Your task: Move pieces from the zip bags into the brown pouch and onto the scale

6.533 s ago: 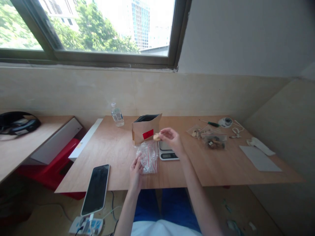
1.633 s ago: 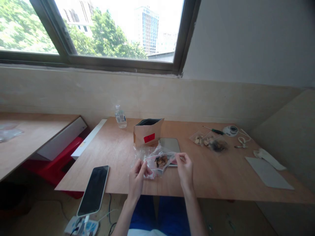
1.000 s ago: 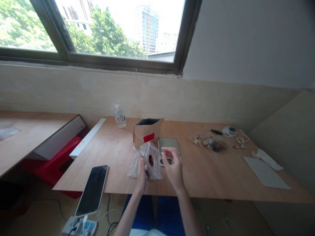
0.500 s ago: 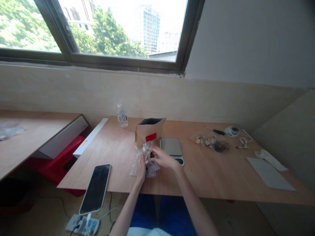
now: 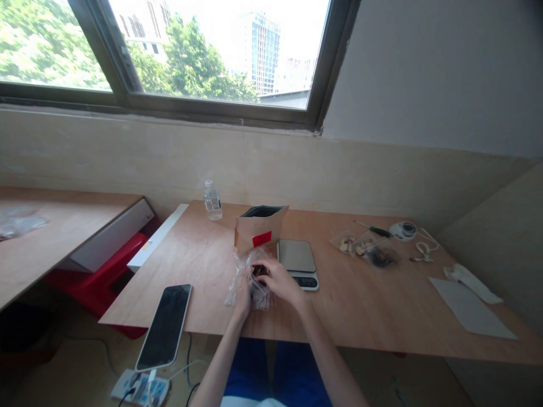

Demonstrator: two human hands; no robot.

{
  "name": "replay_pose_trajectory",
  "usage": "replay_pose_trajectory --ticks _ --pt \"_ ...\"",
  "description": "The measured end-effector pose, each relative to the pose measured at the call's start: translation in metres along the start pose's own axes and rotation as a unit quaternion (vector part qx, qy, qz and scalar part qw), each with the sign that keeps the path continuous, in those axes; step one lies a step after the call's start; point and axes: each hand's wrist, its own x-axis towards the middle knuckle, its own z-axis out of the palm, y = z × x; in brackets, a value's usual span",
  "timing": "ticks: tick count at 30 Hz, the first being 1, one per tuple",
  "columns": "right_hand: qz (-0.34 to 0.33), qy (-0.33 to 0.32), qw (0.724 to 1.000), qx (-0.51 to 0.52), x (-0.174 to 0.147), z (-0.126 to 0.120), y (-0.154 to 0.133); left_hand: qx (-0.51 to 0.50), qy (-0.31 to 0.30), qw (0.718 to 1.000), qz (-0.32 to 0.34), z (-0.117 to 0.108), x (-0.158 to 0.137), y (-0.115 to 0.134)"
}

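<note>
My left hand grips the left side of a clear zip bag near the front of the table. More crinkled clear plastic bags lie under and beside it. My right hand is at the bag's mouth, fingers curled around dark brown pieces too small to name. Just behind the hands stands an open brown paper pouch with a red label. A kitchen scale with a grey plate sits to the right of the pouch, bare on top.
A water bottle stands at the back left. A tablet juts past the left front edge, above a power strip. Filled clear bags, a screwdriver, a white camera and a grey sheet lie right.
My right hand's fingers have shifted at the bag's mouth, and more of the dark brown pieces shows between them. The left hand keeps its hold. The view has turned slightly.
</note>
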Motion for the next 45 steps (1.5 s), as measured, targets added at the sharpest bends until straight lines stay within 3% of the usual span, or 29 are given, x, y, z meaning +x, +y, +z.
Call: replay_pose_trajectory --ticks 5,11,17,25,30,34,39,45 --pt "0.029 0.071 0.996 0.035 -0.01 -0.005 -0.008 -0.017 -0.03 0.999 -0.008 0.003 -0.002 0.003" --pt "0.051 0.109 0.99 0.07 -0.014 -0.011 -0.007 -0.038 -0.043 0.998 -0.026 0.01 -0.007 0.014" --pt "0.066 0.113 0.987 0.092 -0.014 -0.018 -0.005 -0.06 -0.054 0.996 -0.035 0.014 -0.009 0.019" --pt "0.043 0.103 0.993 0.027 -0.013 -0.029 -0.017 -0.071 -0.064 0.994 -0.054 0.014 -0.009 0.019" --pt "0.029 0.095 0.995 0.022 -0.011 -0.038 -0.026 -0.058 -0.04 0.997 -0.041 0.013 -0.008 0.016" --pt "-0.013 0.172 0.984 0.044 0.014 -0.06 -0.038 -0.046 -0.025 0.998 -0.038 0.012 -0.008 0.015" --pt "-0.103 0.311 0.944 0.028 0.075 -0.082 -0.055 -0.039 -0.015 0.998 -0.042 0.01 -0.007 0.014" --pt "-0.149 0.202 0.966 -0.062 0.103 -0.065 -0.039 -0.042 -0.019 0.998 -0.047 0.011 -0.007 0.013"
